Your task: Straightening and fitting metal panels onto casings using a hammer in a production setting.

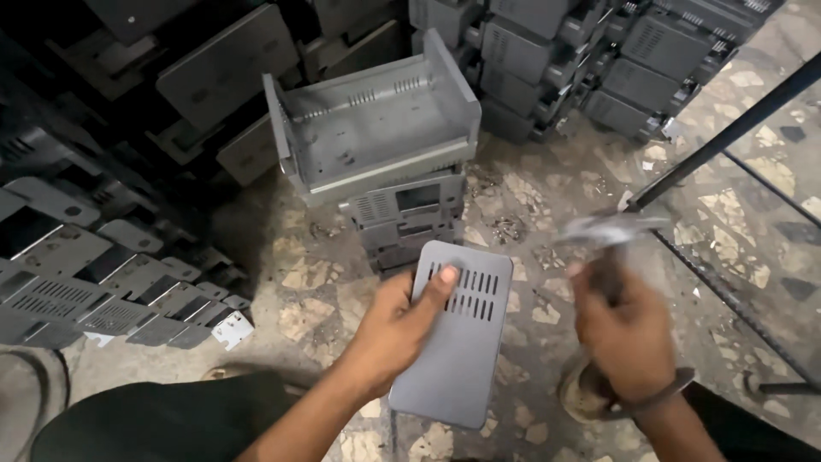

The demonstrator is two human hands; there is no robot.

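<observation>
A grey vented metal panel (pixel 455 329) is gripped by the left hand (pixel 395 329), while a blurred hammer (pixel 609 235) is clenched in the right hand (pixel 623 329), above a speckled floor (pixel 547 197).

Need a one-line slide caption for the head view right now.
Left hand holds a slotted grey metal plate; right hand grips a blurred hammer above a speckled floor.

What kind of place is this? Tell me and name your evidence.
Probably a small sheet-metal workshop. Stacks of grey metal casings crowd the stone-chip floor, the left hand holds a vented metal panel, and the right hand grips a hammer.
</observation>
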